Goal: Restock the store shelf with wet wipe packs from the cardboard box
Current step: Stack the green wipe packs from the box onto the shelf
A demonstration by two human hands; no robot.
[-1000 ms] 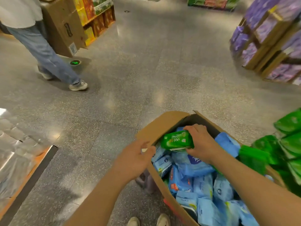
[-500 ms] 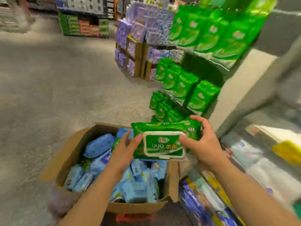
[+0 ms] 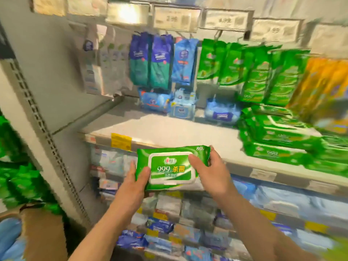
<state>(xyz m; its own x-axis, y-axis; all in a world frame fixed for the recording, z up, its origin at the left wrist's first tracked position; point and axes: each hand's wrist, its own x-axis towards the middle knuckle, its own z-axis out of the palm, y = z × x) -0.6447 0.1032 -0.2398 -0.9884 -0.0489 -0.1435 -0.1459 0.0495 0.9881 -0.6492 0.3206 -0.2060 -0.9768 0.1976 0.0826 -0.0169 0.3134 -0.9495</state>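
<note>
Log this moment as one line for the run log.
phase: carry to shelf | held: green wipe pack | left hand: grips left end | right hand: grips right end | shelf: bare spot ahead

Two hands, the left hand [image 3: 136, 178] and the right hand [image 3: 212, 171], grip one green wet wipe pack [image 3: 172, 167], just in front of the white shelf [image 3: 169, 131]. At the back of that shelf stand three blue packs [image 3: 180, 108]. Above it hang two dark blue-and-teal bags [image 3: 150, 61] and one light blue bag [image 3: 185, 61]. At the shelf's right end lies one stack of green packs [image 3: 273, 134]; blur prevents counting its packs. One cardboard box [image 3: 44, 228] shows lower left of the shelf.
</note>
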